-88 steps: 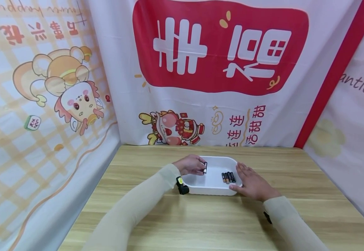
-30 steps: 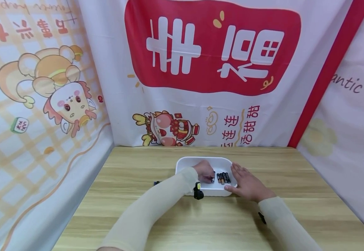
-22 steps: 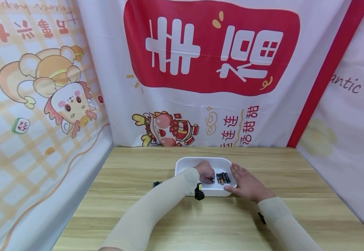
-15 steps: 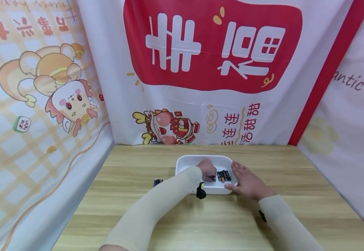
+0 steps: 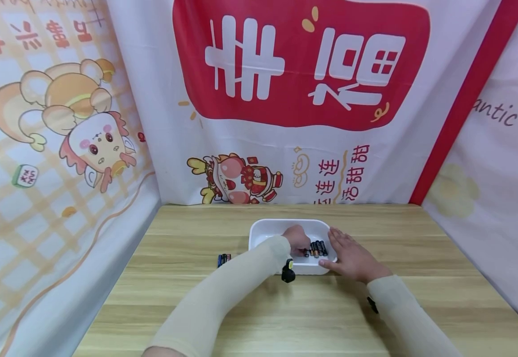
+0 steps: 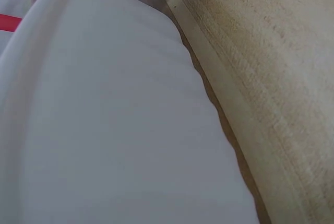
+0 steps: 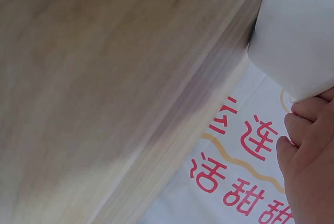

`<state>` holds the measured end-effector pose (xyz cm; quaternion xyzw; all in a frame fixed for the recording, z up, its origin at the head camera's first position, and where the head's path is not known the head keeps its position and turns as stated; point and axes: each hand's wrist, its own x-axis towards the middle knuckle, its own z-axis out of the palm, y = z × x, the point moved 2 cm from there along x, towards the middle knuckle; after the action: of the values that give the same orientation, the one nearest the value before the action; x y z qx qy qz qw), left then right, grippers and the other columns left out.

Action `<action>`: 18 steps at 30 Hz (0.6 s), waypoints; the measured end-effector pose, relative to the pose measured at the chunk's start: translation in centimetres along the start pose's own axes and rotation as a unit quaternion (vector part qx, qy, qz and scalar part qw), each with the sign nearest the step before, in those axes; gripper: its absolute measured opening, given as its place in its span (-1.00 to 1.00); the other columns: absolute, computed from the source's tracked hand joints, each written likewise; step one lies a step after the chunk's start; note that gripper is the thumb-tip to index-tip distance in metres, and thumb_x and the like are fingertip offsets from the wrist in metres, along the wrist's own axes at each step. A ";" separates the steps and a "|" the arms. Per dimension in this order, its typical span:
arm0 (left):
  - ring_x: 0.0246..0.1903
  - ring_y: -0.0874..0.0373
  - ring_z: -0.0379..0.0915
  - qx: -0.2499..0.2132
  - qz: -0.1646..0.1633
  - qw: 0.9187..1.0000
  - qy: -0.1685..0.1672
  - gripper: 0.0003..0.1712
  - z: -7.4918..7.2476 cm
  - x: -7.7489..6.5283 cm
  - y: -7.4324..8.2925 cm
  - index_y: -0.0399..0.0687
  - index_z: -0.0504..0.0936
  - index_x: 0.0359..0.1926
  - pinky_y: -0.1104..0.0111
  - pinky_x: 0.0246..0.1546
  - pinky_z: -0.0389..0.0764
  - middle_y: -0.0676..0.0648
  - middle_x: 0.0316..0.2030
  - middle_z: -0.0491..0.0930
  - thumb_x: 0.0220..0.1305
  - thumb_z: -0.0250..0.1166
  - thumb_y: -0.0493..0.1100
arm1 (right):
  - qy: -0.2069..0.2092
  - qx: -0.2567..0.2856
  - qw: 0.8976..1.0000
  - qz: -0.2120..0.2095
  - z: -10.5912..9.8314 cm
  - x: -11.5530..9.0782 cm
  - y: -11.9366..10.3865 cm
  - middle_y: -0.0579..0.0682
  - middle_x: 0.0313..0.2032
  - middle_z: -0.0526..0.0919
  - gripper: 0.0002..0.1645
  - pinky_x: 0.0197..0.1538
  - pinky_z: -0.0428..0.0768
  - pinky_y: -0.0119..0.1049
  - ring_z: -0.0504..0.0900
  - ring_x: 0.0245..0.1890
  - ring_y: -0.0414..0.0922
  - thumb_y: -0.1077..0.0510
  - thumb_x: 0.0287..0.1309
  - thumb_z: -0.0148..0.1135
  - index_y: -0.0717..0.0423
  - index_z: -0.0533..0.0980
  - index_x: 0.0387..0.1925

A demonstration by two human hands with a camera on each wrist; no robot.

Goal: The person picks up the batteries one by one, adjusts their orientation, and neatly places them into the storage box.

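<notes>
Side by Side, with Care

The left hand point(image 5: 297, 240) has curled fingers, and its grip seems to pinch a battery point(image 5: 306, 254). Only the dark end shows under the fingers. The battery is low in the white box point(image 5: 263, 230), just beside a row of batteries point(image 5: 318, 248); I can't tell if it touches them. The right hand point(image 5: 353, 255) lies spread on the box's right end, pinching nothing, maybe to keep the box from sliding. The box sits on the wooden worktop point(image 5: 312, 317). Other batteries point(image 5: 224, 259), blue and red among them, lie on the worktop left of the box, by the left sleeve point(image 5: 227, 287).

The step in hand looks like lining this battery up with the row. The next move seems to need a soft let-go, so nothing rolls or gets bumped.
</notes>
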<state>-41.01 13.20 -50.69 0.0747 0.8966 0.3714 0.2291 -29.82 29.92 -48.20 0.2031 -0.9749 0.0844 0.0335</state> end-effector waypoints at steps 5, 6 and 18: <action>-0.64 0.07 0.56 -0.011 -0.003 1.000 0.002 -0.90 -0.2 -0.1 0.1 -0.28 0.55 -0.45 0.34 -0.65 0.66 -0.16 -0.48 0.59 0.03 0.34 -0.40 | -0.003 -0.001 1.000 0.001 -0.1 0.1 -0.1 0.19 0.48 -0.07 0.24 0.46 -0.01 0.06 -0.04 0.45 0.17 -0.58 0.19 -0.19 0.36 0.00 0.45; -0.62 0.07 0.57 -0.014 -0.004 1.000 0.001 -0.88 -0.2 -0.1 0.0 -0.28 0.55 -0.43 0.34 -0.63 0.67 -0.17 -0.47 0.59 0.04 0.36 -0.39 | -0.004 -0.002 1.000 0.002 -0.2 0.1 -0.2 0.19 0.48 -0.07 0.24 0.46 -0.01 0.06 -0.04 0.45 0.17 -0.58 0.19 -0.19 0.36 0.00 0.45; -0.66 0.15 0.54 -0.017 0.008 1.000 -0.013 -0.87 -1.7 -1.1 -0.8 -0.24 0.59 -0.50 0.41 -0.62 0.65 -0.10 -0.55 0.60 0.10 0.37 -0.33 | -0.003 -0.004 1.000 0.004 -0.2 0.1 0.0 0.22 0.47 -0.04 0.23 0.45 0.01 0.07 -0.03 0.45 0.17 -0.57 0.19 -0.16 0.36 0.00 0.45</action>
<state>-40.79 11.28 -49.81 0.0827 0.8867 0.3870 0.2390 -29.91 29.87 -47.98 0.1997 -0.9761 0.0799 0.0313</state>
